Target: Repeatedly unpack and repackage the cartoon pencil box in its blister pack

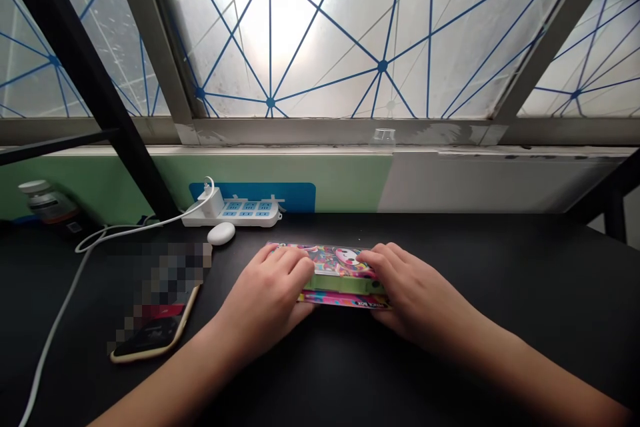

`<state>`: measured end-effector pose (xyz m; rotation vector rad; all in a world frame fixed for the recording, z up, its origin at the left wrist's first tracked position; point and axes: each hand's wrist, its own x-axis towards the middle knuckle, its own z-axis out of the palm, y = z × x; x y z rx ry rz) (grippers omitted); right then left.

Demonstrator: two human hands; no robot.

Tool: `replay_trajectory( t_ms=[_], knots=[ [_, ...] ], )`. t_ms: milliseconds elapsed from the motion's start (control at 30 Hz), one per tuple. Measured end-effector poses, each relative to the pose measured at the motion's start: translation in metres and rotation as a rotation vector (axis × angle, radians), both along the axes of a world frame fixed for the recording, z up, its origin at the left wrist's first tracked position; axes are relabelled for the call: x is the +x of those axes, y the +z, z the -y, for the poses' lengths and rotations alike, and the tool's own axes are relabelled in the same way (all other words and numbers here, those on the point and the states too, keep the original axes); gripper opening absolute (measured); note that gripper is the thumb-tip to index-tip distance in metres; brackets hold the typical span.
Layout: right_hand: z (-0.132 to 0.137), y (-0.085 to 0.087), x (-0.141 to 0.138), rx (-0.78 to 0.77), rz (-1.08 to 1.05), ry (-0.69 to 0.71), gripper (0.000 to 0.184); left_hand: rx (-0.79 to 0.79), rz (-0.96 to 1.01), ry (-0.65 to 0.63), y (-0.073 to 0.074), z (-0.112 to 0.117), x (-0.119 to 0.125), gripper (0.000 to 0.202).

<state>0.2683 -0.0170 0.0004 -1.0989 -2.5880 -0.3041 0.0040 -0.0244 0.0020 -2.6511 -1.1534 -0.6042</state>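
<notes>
A colourful pencil box (340,283) with a cartoon print and a green side lies on the black desk in front of me. My left hand (280,280) grips its left end, fingers over the top and thumb along the near side. Around the right end my right hand (403,283) is closed in the same way. Both hands cover the ends of the box, so only its middle shows. The lid looks shut, and a bright printed strip shows along the lower near edge.
Left of the box, a phone (155,340) in a yellowish case lies on the desk (500,280). Behind it are a small white oval case (221,234), a power strip (250,215) with a plugged-in charger and a white cable (65,307). A bottle (50,203) stands far left.
</notes>
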Motion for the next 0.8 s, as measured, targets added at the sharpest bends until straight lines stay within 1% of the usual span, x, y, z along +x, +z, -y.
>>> replay_trajectory(
  t_ms=[100, 167, 233, 333, 400, 500, 600, 667, 800],
  knots=[
    [-0.002, -0.002, 0.002, -0.052, 0.1, 0.056, 0.061, -0.04, -0.003, -0.019, 0.001, 0.0, 0.001, 0.057],
    [-0.002, -0.002, 0.003, -0.086, 0.134, 0.077, 0.069, -0.065, -0.005, -0.003, 0.001, -0.001, 0.0, 0.065],
    [-0.001, -0.002, 0.004, -0.112, 0.135, 0.082, 0.074, -0.096, -0.027, 0.046, -0.001, -0.004, -0.003, 0.067],
    [0.001, 0.001, 0.005, -0.157, 0.122, 0.082, 0.072, -0.18, -0.061, 0.116, -0.007, -0.009, -0.006, 0.068],
    [0.003, 0.005, 0.005, -0.191, 0.111, 0.081, 0.067, -0.239, -0.064, 0.128, -0.009, -0.01, -0.007, 0.066],
    [0.003, 0.011, 0.005, -0.273, 0.076, 0.077, 0.054, -0.288, -0.062, 0.13, -0.01, -0.01, -0.006, 0.066],
    [-0.003, 0.013, 0.009, -0.332, 0.022, 0.059, 0.051, -0.306, -0.048, 0.134, -0.009, -0.009, -0.005, 0.069],
    [-0.009, 0.013, 0.014, -0.36, -0.016, 0.045, 0.056, -0.318, -0.035, 0.132, -0.008, -0.009, -0.005, 0.069],
    [-0.02, 0.009, 0.025, -0.495, -0.069, 0.005, 0.079, -0.35, -0.029, 0.135, -0.006, -0.008, -0.005, 0.071]
  ],
)
